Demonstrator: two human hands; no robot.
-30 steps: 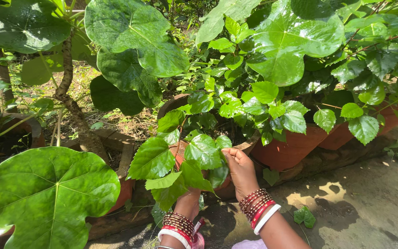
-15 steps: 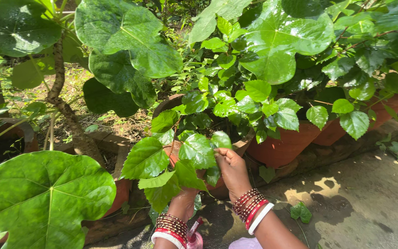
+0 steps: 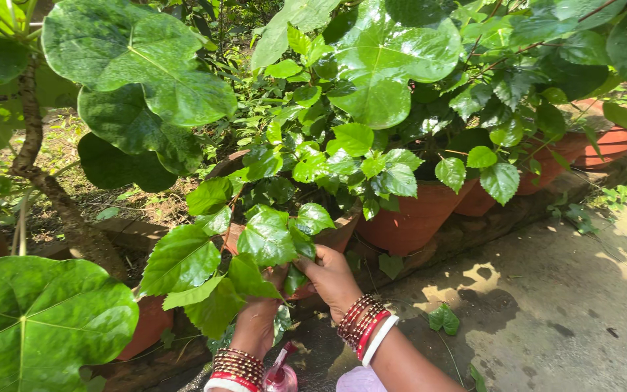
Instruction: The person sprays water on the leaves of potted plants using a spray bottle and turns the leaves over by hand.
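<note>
A small potted plant with glossy toothed leaves (image 3: 266,236) grows in a terracotta pot (image 3: 332,236) at the middle of the view. My right hand (image 3: 332,279), with red and white bangles on the wrist, has its fingers closed on a leaf at the plant's lower edge. My left hand (image 3: 259,319), also in bangles, reaches up under the same leaves. Its fingertips are hidden behind the foliage. The two hands almost touch. A pink object (image 3: 281,376) shows just below my left wrist.
More terracotta pots (image 3: 411,218) stand in a row along a low stone kerb (image 3: 488,225) running to the right. Big round leaves (image 3: 34,323) and a rough trunk (image 3: 59,203) crowd the left. Concrete ground (image 3: 567,312) with fallen leaves lies to the right.
Both hands have shifted down and left in view. My right hand has gone from touching a leaf's edge to closing on a lower leaf, and my left hand has risen closer to it.
</note>
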